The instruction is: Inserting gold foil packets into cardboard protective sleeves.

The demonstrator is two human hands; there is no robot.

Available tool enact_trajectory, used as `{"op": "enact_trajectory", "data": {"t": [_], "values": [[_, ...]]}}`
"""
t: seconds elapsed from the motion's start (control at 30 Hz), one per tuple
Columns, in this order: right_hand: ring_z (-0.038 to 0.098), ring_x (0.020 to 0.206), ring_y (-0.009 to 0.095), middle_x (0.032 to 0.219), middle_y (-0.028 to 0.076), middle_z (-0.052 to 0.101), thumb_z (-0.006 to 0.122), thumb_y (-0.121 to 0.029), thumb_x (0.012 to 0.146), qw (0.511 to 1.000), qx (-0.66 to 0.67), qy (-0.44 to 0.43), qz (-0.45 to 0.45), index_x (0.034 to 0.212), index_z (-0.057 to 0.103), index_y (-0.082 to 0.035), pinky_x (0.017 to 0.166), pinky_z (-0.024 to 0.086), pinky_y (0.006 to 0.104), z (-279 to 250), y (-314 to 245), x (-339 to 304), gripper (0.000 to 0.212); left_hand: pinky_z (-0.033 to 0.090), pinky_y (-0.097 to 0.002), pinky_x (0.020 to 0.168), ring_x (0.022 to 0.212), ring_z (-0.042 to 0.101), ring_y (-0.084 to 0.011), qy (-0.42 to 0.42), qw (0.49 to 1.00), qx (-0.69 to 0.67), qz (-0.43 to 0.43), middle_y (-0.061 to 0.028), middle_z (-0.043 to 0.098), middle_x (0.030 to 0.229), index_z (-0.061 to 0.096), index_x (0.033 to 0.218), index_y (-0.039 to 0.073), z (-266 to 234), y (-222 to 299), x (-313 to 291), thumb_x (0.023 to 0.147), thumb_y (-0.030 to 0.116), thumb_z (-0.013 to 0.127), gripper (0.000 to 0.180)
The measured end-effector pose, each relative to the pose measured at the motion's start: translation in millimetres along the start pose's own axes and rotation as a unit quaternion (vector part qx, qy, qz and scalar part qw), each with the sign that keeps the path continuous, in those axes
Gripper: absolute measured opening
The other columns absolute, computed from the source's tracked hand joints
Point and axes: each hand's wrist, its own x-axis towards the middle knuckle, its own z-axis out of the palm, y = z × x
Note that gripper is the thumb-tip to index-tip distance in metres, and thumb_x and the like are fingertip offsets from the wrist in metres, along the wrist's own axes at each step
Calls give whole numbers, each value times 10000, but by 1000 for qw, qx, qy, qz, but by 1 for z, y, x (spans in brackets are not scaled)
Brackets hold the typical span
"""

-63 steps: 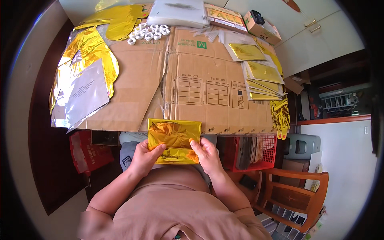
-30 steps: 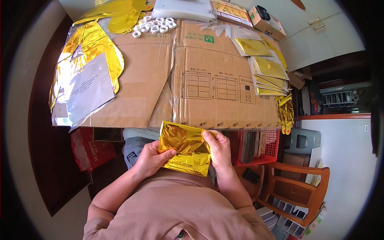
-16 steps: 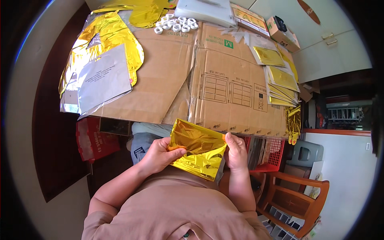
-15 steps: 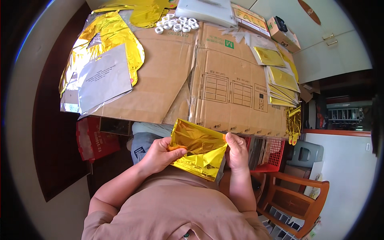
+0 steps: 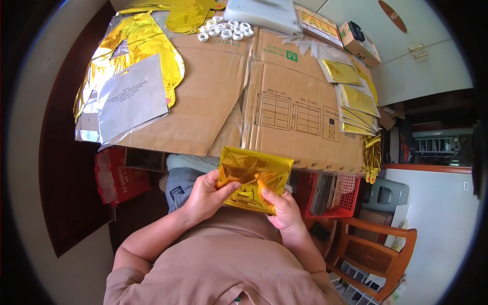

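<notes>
A folded sheet of shiny gold foil (image 5: 256,165) is held between my two hands, just in front of the table's near edge. My left hand (image 5: 206,195) grips its left side, thumb on top and fingers behind. With the thumb pressed on the lower right part of the foil, my right hand (image 5: 282,206) grips it too; its other fingers are mostly hidden beneath. Flat gold foil balloons (image 5: 170,66) lie at the table's left, partly under a grey printed sheet (image 5: 132,104). Folded gold foil packets (image 5: 358,99) are stacked at the right side.
Brown cardboard (image 5: 208,91) covers the table. White tape or ribbon rolls (image 5: 226,33), clear plastic sleeves (image 5: 262,12) and a small box (image 5: 358,43) sit at the far side. Below the table are a red basket (image 5: 348,195), a red bag (image 5: 119,175) and a wooden chair (image 5: 376,254).
My right hand has moved left and down from the foil's upper right corner to its lower right part. The foil now lies flatter, its lower edge higher up.
</notes>
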Motion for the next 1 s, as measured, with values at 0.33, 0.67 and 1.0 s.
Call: {"op": "enact_trajectory", "data": {"t": [0.33, 0.67, 1.0], "values": [[585, 819, 59, 966, -26, 695, 733, -112, 941, 994, -79, 22, -67, 1078, 728, -61, 728, 454, 237, 1, 9, 10, 146, 524, -260, 889, 967, 631, -85, -8, 977, -209, -50, -54, 693, 1113, 602, 1229, -35, -21, -7, 4, 1014, 182, 644, 308], [492, 684, 36, 834, -54, 642, 740, -140, 946, 993, -103, 8, -47, 1007, 743, -60, 620, 385, 223, 6, 16, 10, 101, 515, -231, 791, 874, 618, -70, 95, 975, -202, -6, -36, 697, 1004, 651, 1123, -37, -21, -16, 6, 1068, 238, 555, 297], [489, 711, 33, 875, -52, 645, 711, -145, 968, 989, -124, -4, -85, 1081, 738, -48, 638, 389, 218, 10, 10, 14, 152, 548, -294, 900, 997, 673, -134, 45, 969, -233, -73, -98, 704, 1124, 590, 1227, -50, -9, 8, -4, 1047, 157, 578, 275]]}}
